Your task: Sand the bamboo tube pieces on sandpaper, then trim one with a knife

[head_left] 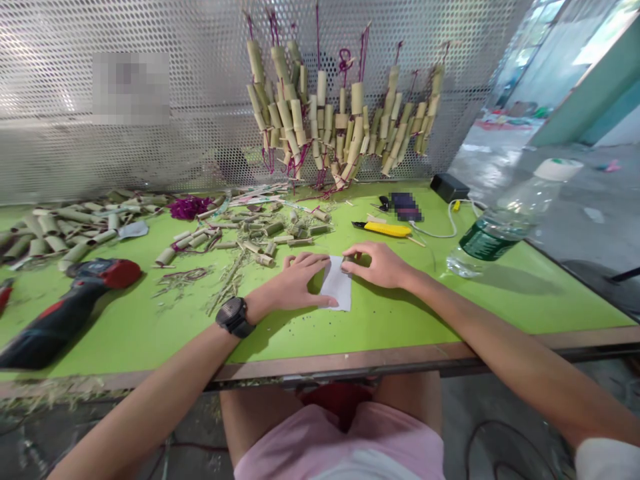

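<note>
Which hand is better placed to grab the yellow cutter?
Right, probably: the right hand rests closer to the yellow cutter; the left hand, fingers spread by the white paper, is farther away.

1. Black, round watch (235, 317) with a black band by the left hand (299, 280).
2. Pale pink shorts (345, 443).
3. White sleeve (607, 459) on the right arm (500, 340).

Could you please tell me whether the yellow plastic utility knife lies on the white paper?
No, the utility knife lies on the green tabletop, beyond the white paper and right hand.
</note>
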Motion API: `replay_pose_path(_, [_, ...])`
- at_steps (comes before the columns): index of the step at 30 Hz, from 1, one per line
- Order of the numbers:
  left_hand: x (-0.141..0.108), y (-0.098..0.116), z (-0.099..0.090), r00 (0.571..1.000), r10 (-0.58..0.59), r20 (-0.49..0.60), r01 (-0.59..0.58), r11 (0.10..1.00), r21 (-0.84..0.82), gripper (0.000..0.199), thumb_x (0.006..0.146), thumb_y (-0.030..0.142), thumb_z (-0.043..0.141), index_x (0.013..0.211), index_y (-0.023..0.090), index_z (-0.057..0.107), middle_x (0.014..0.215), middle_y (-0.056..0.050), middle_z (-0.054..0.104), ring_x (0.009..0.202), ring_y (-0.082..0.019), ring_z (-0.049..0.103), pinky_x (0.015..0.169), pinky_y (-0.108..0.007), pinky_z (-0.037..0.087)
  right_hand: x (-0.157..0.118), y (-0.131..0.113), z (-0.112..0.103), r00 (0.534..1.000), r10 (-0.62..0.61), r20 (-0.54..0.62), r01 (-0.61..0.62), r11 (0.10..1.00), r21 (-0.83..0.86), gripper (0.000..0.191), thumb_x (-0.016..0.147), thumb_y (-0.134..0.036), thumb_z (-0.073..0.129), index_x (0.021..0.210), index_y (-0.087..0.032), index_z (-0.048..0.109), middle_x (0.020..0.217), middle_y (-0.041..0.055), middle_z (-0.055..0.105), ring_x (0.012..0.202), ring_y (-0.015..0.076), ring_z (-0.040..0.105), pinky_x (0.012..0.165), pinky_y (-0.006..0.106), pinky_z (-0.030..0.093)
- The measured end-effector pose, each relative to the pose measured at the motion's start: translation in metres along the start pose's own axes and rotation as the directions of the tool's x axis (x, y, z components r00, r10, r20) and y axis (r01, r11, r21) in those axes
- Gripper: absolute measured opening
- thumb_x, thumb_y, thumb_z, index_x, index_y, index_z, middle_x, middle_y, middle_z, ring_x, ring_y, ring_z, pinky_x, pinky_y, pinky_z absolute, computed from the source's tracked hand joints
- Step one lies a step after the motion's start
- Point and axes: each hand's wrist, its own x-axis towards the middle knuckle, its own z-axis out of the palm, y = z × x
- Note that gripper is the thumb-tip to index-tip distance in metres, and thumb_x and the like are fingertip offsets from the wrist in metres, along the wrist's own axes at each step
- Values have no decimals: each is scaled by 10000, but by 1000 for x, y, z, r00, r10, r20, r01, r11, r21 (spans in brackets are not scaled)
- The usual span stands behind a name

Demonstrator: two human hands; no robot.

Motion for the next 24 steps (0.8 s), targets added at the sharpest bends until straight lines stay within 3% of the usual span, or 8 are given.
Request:
replay_pose_path(4, [0,-2,1,1000,-3,-7,3,1000,-12,1038,855,880,638,1644,227,466,1684,-179,467,1527,-459,392,1261,-617,268,1,0,-5,999,36,41,-39,996,76,333,982,-471,659,1072,-209,844,1067,102,836,905,254,747,797,401,564])
replay_pose_path(13, [1,-2,2,1000,14,-24,-14,1000,-17,996,850,848,684,1612,233,500,1674,-177,485,1526,-450,399,1243,-616,300,0,-1,-7,999,41,36,-47,980,195,327,889,-500,776,1039,-217,839,961,68,818,768,190,678,706,336,482])
replay_pose_path(17, [1,-3,3,999,19,-28,-19,1000,-10,989,846,843,696,1603,235,509,1662,-181,500,1518,-446,415,1240,-627,303,-2,0,-10,998,24,56,-37,968,248,315,879,-515,779,975,-219,826,915,59,816,790,196,703,718,328,482])
replay_pose_path(24, [1,-4,3,999,20,-28,-20,1000,-5,987,847,838,699,1599,226,513,1658,-187,504,1519,-453,411,1237,-640,296,-4,1,-14,987,-18,161,-14,981,192,329,861,-485,782,1080,-247,846,954,54,825,864,226,746,810,362,524])
